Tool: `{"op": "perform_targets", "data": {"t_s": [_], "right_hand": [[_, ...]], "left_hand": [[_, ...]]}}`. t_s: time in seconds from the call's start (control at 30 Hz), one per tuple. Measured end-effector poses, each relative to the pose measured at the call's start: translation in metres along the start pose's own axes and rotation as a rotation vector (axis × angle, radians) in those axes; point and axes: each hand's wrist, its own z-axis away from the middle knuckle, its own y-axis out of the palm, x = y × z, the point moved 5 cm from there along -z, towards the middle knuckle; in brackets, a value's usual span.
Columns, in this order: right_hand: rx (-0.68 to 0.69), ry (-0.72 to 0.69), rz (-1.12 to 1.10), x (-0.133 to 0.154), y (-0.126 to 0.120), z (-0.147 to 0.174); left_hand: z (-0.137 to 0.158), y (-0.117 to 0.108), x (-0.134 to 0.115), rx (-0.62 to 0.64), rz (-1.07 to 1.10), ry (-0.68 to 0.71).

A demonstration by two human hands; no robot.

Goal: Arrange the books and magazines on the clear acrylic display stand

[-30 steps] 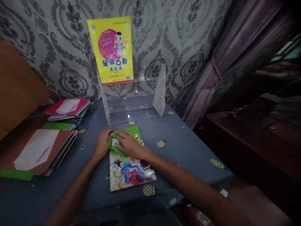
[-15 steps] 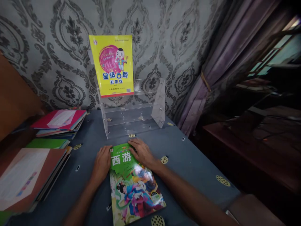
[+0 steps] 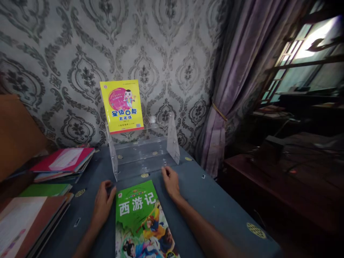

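A green picture book [image 3: 136,218] with a cartoon cover lies flat on the table, its lower edge cut off by the frame. Just left of its top corner is my left hand [image 3: 103,201], empty, with loosely bent fingers and the thumb apart. To the right of the book, clear of its edge, my right hand [image 3: 171,183] hovers or rests with its fingers loosely curled and nothing visible in them. Beyond both hands stands a clear acrylic book rack [image 3: 173,143]. A yellow workbook [image 3: 124,107] leans upright on the rack's upper left side.
Stacks of folders and books, one with a pink cover [image 3: 60,159] and one with a brown cover [image 3: 40,218], lie on the left. A patterned wall [image 3: 150,46] rises behind the dark blue tablecloth [image 3: 209,204]. At right hangs a purple curtain [image 3: 236,71] beside dark red furniture [image 3: 258,179].
Both hands have come off the book's top edge and moved apart to either side. My view has tilted up, so the book and rack sit lower in the picture.
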Motion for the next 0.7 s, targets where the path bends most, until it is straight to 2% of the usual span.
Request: {"op": "perform_targets", "data": {"t_s": [0.07, 0.17, 0.33, 0.7], "right_hand": [[-0.122, 0.034, 0.009, -0.019, -0.020, -0.018], [-0.246, 0.063, 0.014, -0.044, -0.043, -0.042], [-0.100, 0.071, -0.006, -0.068, -0.039, -0.065], [-0.047, 0.079, 0.069, -0.065, -0.041, -0.066]], "left_hand": [[-0.013, 0.000, 0.003, -0.041, 0.016, -0.030], [-0.028, 0.006, 0.004, -0.012, 0.060, -0.057], [-0.037, 0.020, -0.003, 0.135, 0.110, -0.002], [-0.041, 0.023, 0.008, 0.110, 0.047, 0.019]]}}
